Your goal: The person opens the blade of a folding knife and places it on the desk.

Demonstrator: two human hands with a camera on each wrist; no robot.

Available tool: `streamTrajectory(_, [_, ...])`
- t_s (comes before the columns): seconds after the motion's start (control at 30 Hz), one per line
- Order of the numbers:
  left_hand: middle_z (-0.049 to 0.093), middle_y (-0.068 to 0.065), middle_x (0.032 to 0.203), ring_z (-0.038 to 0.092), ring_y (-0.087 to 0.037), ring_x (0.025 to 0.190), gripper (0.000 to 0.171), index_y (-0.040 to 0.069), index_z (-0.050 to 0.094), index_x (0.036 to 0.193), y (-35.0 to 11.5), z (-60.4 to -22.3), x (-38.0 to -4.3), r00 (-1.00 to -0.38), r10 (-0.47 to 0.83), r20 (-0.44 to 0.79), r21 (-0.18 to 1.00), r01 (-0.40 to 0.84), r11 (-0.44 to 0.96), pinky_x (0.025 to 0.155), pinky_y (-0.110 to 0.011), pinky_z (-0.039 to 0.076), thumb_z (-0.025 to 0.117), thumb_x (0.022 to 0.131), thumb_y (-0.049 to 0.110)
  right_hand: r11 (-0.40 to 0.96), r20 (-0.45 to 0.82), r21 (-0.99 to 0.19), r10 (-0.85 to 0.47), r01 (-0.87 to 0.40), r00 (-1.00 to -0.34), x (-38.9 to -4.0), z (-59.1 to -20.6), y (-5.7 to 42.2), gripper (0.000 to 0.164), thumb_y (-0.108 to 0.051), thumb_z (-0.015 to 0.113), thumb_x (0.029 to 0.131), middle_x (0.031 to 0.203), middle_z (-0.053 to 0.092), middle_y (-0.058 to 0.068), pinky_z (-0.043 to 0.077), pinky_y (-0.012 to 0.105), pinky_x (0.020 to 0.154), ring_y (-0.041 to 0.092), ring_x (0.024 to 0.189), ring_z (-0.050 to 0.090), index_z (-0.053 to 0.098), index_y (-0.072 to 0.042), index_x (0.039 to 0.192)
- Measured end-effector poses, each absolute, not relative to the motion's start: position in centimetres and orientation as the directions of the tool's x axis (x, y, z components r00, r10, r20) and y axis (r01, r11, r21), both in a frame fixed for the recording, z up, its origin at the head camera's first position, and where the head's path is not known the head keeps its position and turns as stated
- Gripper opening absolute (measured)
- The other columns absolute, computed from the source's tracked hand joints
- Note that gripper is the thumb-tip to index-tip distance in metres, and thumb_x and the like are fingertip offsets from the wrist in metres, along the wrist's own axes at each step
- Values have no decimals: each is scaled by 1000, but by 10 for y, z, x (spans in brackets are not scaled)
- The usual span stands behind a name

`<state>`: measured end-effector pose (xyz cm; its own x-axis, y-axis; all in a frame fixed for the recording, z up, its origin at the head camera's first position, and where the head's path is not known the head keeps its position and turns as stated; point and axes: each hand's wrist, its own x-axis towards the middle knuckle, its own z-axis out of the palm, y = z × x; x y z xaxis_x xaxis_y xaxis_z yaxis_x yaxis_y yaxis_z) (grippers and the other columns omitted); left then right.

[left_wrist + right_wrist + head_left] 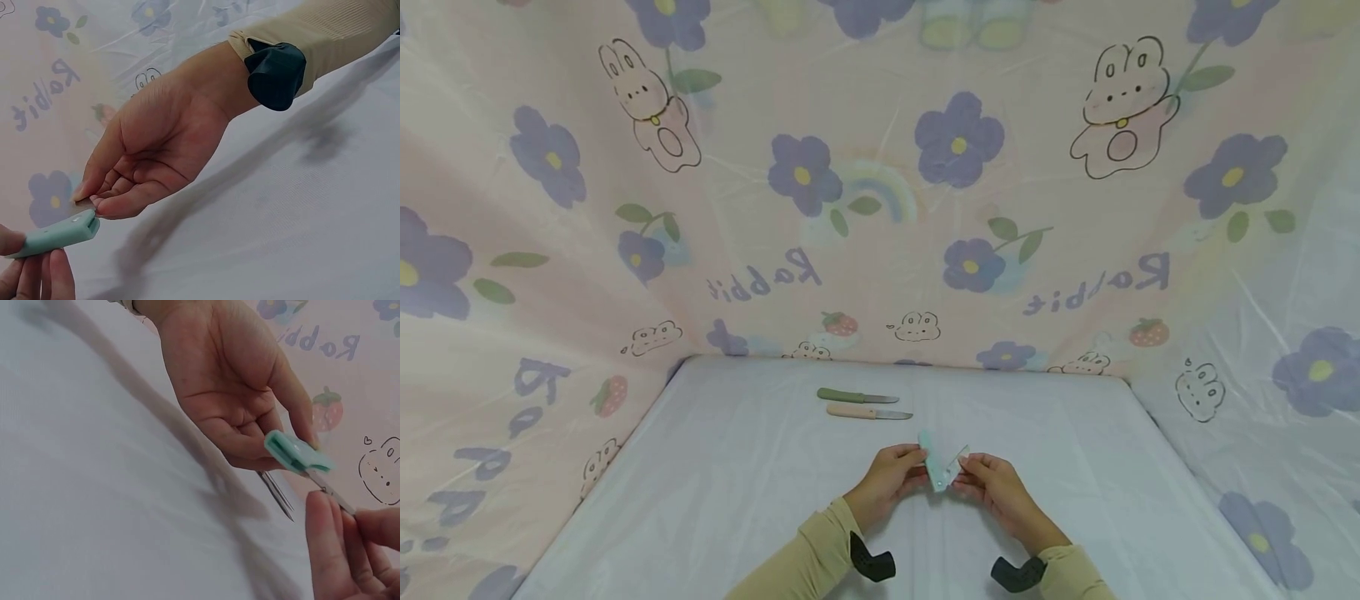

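A mint-green folding knife (933, 471) is held above the white table in front of me, its blade (955, 463) swung partway out so that handle and blade form a V in the head view. My left hand (889, 478) grips the handle between thumb and fingers. Thumb and fingertips of my right hand (998, 490) pinch the blade near its free end. The right wrist view shows the long slot in the handle (294, 452) and the metal blade running from it to my right fingertips, which hide its tip.
Farther back on the white table (760, 467) lie a green-handled knife (856, 396) and, nearer, a beige-handled knife (867, 412), both blades pointing right. A patterned cloth (880, 233) with flowers and rabbits encloses the table at the back and sides.
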<state>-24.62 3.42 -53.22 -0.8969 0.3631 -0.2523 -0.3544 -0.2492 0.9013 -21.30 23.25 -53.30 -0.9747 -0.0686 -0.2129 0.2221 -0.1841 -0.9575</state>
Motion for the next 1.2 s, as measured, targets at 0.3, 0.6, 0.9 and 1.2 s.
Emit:
streamTrajectory(0.3, [61,-13,100,62,-17,86,42,-8,52,120,26,-536,-249,-906,336,-256,885,-360,-296,83,-34,53,65,88,17,-225,-222,-950,-8,218,-975,-217,-537,227,21,-7,53,94,87,63,14,55,34,78,20,79,64,50,12,103])
streamTrajectory(0.6, [62,-15,105,63,-21,90,45,-11,49,123,15,-536,-251,-922,287,-261,852,-360,-380,83,-35,52,65,88,13,-250,-238,-945,79,212,-968,-221,-538,215,24,-6,52,94,90,60,15,54,34,80,21,82,65,50,14,107])
streamTrajectory(0.9, [59,-19,109,63,-22,94,43,-11,46,124,12,-535,-251,-929,195,-314,803,-369,-468,86,-34,51,62,89,8,-360,-258,-911,109,203,-960,-223,-537,202,22,-6,50,95,88,59,14,53,34,82,21,83,65,49,12,107])
streamTrajectory(1.2, [61,-18,103,63,-20,90,40,-11,47,123,13,-534,-253,-934,98,-345,762,-339,-551,85,-33,51,61,90,7,-476,-274,-859,113,190,-955,-223,-533,190,26,-3,47,96,90,59,16,52,34,84,19,83,64,42,15,113])
